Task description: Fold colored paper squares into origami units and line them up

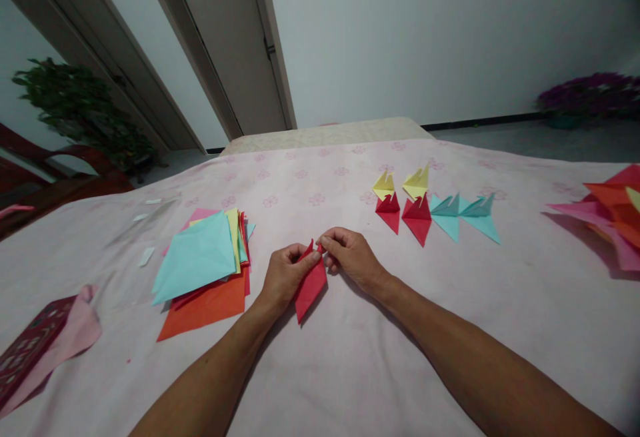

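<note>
Red paper [311, 287] in left hand [285, 275], open tablecloth [345, 350] beside its right edge.

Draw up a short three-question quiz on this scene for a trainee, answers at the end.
1. Which colour is the folded paper that the left hand and right hand are working on?
A) yellow
B) red
C) light blue

2. True or false: the pile of sheets lies to the right of both hands.

3. How many small folded pieces are grouped on the cloth, farther off and to the right of the hands?

Key:
1. B
2. False; the pile of sheets lies to their left.
3. Six
</note>
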A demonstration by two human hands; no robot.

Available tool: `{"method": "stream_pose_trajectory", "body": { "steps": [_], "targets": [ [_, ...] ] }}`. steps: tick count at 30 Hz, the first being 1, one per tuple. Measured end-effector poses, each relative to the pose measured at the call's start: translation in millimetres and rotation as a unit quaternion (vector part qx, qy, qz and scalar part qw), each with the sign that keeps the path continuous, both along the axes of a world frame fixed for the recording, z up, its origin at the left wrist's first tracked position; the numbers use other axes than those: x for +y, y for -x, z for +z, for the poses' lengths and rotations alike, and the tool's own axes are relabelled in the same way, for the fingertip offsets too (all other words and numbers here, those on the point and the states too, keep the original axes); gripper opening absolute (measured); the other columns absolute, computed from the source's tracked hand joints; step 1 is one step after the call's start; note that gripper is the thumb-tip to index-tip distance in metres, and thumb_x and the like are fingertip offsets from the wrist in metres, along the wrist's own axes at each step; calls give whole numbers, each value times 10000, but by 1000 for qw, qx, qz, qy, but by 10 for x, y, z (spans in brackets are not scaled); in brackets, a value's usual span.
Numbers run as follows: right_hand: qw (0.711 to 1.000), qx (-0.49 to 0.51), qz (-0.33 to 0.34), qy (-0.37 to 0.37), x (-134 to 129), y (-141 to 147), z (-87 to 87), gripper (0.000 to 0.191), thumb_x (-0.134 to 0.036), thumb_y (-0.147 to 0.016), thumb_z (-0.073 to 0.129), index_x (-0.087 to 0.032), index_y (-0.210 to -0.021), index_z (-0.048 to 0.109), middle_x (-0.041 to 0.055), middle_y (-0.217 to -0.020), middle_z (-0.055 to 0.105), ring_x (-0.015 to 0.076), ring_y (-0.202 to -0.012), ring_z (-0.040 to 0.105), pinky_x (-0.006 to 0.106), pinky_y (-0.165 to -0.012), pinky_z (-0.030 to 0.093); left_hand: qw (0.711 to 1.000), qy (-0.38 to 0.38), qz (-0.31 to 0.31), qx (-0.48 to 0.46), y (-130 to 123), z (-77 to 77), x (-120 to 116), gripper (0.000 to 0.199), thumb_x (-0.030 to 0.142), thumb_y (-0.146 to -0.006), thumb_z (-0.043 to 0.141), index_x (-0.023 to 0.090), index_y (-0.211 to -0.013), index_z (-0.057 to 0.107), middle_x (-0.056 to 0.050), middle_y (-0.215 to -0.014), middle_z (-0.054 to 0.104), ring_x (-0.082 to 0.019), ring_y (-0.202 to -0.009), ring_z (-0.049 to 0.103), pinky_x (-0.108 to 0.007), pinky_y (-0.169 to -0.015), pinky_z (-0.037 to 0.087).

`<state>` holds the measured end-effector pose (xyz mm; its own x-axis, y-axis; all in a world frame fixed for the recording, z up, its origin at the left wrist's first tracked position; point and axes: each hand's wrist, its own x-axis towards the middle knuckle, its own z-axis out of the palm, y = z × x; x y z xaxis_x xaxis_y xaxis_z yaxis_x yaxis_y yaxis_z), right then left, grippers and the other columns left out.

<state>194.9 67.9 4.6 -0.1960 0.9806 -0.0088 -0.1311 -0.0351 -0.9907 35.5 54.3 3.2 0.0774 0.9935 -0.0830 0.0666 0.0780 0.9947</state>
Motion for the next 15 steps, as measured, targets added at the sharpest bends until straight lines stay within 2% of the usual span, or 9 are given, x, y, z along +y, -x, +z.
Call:
{"method": "stream_pose_trajectory", "body": {
  "steps": [4, 6, 9, 12, 15],
  "targets": [
    [997, -43, 47, -40, -42, -32, 16, 367, -458, -868, 574, -174, -1097, 608, 4, -782, 622, 103, -585, 554, 216, -481, 408, 997, -11, 63, -33, -7, -33, 19, 338, 448, -685, 789, 134, -730, 671, 14, -647, 630, -84, -543, 498, -196, -526, 368],
    [991, -94, 67, -68, -64, -25, 4, 485, -370, -812, 666, -189, -1247, 553, -24, -746, 601, 106, -619, 545, 217, -528, 406, 995, -21, 81, -50, -14, -50, 30, 325, 441, -701, 775, 137, -741, 667, 17, -658, 631, -89, -551, 508, -201, -533, 384],
    [984, -142, 63, -93, -77, 7, -30, 626, -211, -744, 686, -196, -1341, 498, -67, -675, 539, 96, -605, 489, 219, -561, 384, 994, -42, 84, -49, -24, -79, 59, 308, 434, -739, 739, 136, -756, 660, 13, -686, 632, -96, -573, 521, -211, -556, 405],
    [981, -164, 60, -84, -63, 24, -50, 636, -166, -743, 628, -186, -1361, 481, -85, -620, 485, 98, -569, 445, 224, -540, 345, 992, -83, 93, 30, -21, -85, 100, 309, 437, -797, 685, 142, -890, 676, 35, -648, 578, -99, -560, 502, -213, -547, 387],
    [977, -193, 59, -75, -40, 14, -44, 686, -161, -730, 617, -180, -1395, 448, -80, -615, 494, 111, -564, 457, 230, -528, 326, 969, -137, 114, 170, 1, -57, 108, 383, 417, -852, 638, 164, -1139, 632, 61, -609, 524, -120, -553, 509, -229, -551, 384]
  ]
}}
